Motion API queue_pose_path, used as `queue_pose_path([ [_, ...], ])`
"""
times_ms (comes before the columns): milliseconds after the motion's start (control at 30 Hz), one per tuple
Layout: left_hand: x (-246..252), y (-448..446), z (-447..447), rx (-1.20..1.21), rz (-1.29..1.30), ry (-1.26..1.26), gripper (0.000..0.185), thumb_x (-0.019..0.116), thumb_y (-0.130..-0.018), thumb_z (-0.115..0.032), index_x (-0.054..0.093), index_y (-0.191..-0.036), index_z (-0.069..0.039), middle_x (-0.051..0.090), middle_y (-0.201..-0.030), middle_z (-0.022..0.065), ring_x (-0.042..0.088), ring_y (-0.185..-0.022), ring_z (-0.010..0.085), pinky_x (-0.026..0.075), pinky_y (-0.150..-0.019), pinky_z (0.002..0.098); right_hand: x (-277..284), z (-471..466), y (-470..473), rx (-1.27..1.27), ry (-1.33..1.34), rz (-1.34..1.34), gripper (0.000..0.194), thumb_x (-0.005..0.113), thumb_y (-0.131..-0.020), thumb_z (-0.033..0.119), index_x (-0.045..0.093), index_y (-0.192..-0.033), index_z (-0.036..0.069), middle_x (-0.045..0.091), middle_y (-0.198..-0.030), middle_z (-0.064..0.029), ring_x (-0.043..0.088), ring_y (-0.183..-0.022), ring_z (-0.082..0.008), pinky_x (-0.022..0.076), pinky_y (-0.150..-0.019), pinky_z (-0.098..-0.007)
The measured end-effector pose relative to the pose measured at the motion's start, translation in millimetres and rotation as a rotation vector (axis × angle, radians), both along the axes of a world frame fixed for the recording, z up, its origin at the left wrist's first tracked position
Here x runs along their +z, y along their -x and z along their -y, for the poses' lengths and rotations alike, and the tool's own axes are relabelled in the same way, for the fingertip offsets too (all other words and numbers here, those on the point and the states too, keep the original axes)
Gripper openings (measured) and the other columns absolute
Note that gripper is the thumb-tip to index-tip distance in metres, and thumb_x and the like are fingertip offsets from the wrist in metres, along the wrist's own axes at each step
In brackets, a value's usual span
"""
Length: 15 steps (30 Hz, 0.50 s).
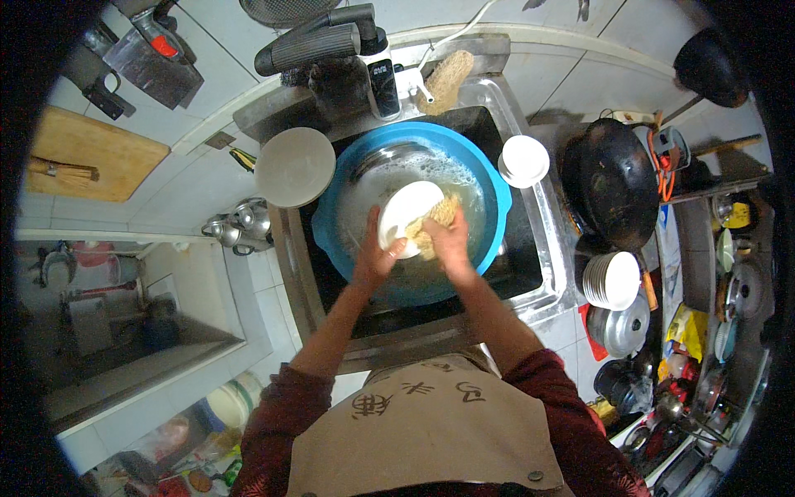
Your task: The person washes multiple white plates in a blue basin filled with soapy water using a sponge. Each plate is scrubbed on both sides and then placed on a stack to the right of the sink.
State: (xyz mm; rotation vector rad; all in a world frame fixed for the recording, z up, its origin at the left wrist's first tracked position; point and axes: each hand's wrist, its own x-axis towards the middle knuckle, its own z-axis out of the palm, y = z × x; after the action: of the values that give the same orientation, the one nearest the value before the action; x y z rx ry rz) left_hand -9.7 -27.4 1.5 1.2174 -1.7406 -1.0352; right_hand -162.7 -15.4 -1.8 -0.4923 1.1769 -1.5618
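Note:
Over a blue plastic basin [501,205] of soapy water, my left hand [375,256] grips a white bowl [415,202] by its near left edge. The bowl is tilted, and suds float behind it. My right hand [449,241] holds a tan loofah scrubber [442,214] against the bowl's right side. Part of the scrubber is hidden by my fingers. Under the water at the basin's far side, a rounded shiny shape [397,155] shows, too blurred to name. The basin rests in a metal-rimmed sink [549,273].
A round grey plate [295,168] sits on the sink's left rim, small white bowls [525,161] on its right. Behind stand a black-and-white tap unit [380,81] and another loofah [448,81]. To the right are a dark wok [615,183], several stacked white bowls [612,281] and a lidded metal pot [621,326].

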Motion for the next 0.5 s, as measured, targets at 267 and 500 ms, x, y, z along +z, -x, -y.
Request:
queue_pose_path([
  [267, 43.4, 6.4, 37.8, -0.111, 0.333, -0.126, 0.055, 0.052, -0.081, -0.014, 0.029, -0.13, -0.006, 0.057, -0.098, 0.0206, 0.056, -0.089, 0.0312, 0.043, -0.079, 0.041, 4.1, 12.1, 10.8, 0.084, 0.13, -0.898, 0.043, 0.061, -0.073, 0.002, 0.045, -0.112, 0.004, 0.058, -0.097, -0.0101, 0.06, -0.081, -0.0201, 0.0507, -0.07, -0.0311],
  [500, 17.1, 21.7, 19.4, 0.41, -0.029, -0.002, 0.053, 0.05, -0.084, -0.011, 0.024, -0.13, -0.005, 0.053, -0.103, 0.0151, 0.055, -0.089, 0.0285, 0.044, -0.077, 0.0375, -40.5, -23.7, -18.3, 0.485, -0.185, 0.131, 0.056, 0.064, -0.069, 0.003, 0.041, -0.12, 0.003, 0.057, -0.1, -0.0139, 0.057, -0.09, -0.0257, 0.0481, -0.077, -0.0369],
])
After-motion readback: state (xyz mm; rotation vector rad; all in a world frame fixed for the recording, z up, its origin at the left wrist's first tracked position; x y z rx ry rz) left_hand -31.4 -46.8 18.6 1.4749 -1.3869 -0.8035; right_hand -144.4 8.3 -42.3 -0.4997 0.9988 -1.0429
